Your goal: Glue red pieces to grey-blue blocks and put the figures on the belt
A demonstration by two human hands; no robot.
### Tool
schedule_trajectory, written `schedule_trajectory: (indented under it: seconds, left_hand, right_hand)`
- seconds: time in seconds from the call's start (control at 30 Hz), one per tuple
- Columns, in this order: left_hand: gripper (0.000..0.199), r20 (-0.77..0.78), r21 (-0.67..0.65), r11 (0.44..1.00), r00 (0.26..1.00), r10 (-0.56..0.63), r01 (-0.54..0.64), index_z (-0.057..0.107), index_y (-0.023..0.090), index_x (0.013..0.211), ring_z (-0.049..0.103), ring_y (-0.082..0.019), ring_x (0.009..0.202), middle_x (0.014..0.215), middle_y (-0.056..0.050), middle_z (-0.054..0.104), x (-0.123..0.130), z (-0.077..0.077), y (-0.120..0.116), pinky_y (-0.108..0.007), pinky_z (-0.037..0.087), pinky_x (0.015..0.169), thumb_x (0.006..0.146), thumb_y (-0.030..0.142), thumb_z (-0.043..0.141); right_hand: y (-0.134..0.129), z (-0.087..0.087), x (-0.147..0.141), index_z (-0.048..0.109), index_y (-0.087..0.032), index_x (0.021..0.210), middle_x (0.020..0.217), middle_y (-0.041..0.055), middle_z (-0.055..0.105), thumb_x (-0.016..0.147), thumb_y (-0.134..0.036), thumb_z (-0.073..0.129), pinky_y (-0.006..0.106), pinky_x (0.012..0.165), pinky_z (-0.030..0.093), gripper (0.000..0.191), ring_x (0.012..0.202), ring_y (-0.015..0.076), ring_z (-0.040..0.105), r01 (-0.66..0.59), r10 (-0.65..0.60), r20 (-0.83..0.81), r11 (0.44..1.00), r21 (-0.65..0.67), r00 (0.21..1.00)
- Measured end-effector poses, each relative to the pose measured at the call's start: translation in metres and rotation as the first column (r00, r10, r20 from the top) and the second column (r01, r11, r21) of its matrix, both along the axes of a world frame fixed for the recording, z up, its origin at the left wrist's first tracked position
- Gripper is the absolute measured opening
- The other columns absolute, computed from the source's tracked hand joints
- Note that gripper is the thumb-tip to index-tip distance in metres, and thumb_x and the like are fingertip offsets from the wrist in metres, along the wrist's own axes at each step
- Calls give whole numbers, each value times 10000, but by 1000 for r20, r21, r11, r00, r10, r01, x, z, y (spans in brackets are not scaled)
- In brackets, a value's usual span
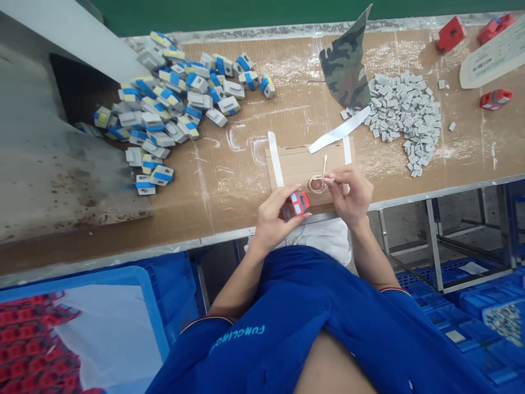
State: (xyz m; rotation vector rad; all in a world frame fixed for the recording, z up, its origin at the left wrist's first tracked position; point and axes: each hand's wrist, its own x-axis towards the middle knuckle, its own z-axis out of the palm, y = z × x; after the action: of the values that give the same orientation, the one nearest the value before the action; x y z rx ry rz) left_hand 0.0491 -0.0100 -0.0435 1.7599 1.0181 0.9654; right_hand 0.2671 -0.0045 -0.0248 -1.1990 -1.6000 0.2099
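Observation:
My left hand (275, 217) is closed around a small red toy vehicle body (299, 203) with light-blue windows and a grey patch, held between thumb and fingers at the table's front edge. My right hand (351, 192) pinches a thin cotton swab (325, 163), its white tip pointing away from me. Just left of those fingertips lies a small round, pale-rimmed thing (316, 184); whether the fingers touch it is unclear. Beneath both hands is a cardboard sheet (297, 164) with white tape strips (275, 158) along its sides.
Grey, blue and yellow toy parts (172, 104) are heaped at the left, small grey pieces (404, 112) at the right. Between them stands a camouflage-patterned piece (348, 68). Red parts (451, 34) lie far right. A blue bin (151, 306) holds red vehicles lower left.

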Motion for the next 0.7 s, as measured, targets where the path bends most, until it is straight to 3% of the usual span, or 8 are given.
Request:
schedule_trajectory:
  seconds: [0.1,0.23,0.4,0.5,0.6,0.7]
  left_hand:
    - [653,22,-33,999,999,31,-31,640,199,1429,797,-220,1034,1276,-130,774,1,-2,-2,-341,674,912,903,521,852]
    - [631,41,-36,999,998,39,-37,640,191,1398,804,-209,1012,1270,-125,779,2,-4,-4,-334,673,918,900,508,860]
    - [590,2,1,1000,1000,31,-31,653,194,1354,798,-210,975,1205,-108,793,2,0,-3,-337,673,877,908,528,846]
    - [581,-24,12,999,999,39,-38,660,194,1332,795,-210,960,1181,-103,794,3,2,-2,-339,670,872,904,540,846]
    - [553,-55,38,999,998,38,-36,668,194,1318,787,-214,984,1195,-105,791,4,3,-2,-335,666,869,901,502,859]
    - [538,-89,44,999,995,32,-28,670,203,1325,778,-226,1011,1209,-105,786,4,2,-2,-348,666,864,907,487,854]
  right_hand:
    - [-5,-5,0,689,-256,975,891,-2,779,1037,-320,722,293,697,616,95,798,159,776,65,-76,-142,994,-86,987]
    - [-10,-8,-1,658,-237,972,881,-13,757,1018,-453,751,254,687,622,240,770,137,792,158,-226,-344,964,-214,911]
    - [-15,-1,-6,656,-235,965,859,-23,754,1013,-472,758,237,666,616,262,699,111,760,160,-255,-404,954,-253,879]
    - [-22,9,-8,672,-252,1001,895,-12,760,1018,-416,759,272,704,638,187,790,144,791,134,-209,-364,966,-220,908]
    - [-28,21,-10,686,-275,1070,940,-4,782,1030,-302,739,307,738,650,72,870,170,810,21,-71,-281,984,-177,957]
    - [-31,33,-11,693,-284,1095,962,6,807,1037,-238,708,340,756,661,76,894,187,813,-72,49,-146,985,-154,988]
